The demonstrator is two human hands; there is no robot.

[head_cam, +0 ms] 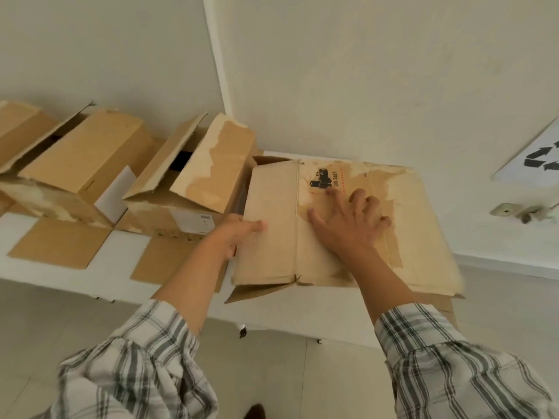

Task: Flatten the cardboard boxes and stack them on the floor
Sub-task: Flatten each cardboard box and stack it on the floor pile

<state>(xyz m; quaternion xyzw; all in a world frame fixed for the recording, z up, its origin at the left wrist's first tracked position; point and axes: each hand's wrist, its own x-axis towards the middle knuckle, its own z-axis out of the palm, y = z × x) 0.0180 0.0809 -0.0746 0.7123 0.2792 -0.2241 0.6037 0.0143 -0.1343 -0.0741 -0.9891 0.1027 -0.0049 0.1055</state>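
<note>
Left hand (239, 235) grips the box (272, 201) edge; right hand (348, 226) lies spread flat on top.

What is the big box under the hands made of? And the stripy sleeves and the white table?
The box looks like brown cardboard, dull and worn: its top layer is peeled in pale patches and it creases at folds. The sleeves look like soft woven cloth, checked grey and white, wrinkling loosely. The table is smooth and white, maybe painted wood or plastic; unclear.
</note>
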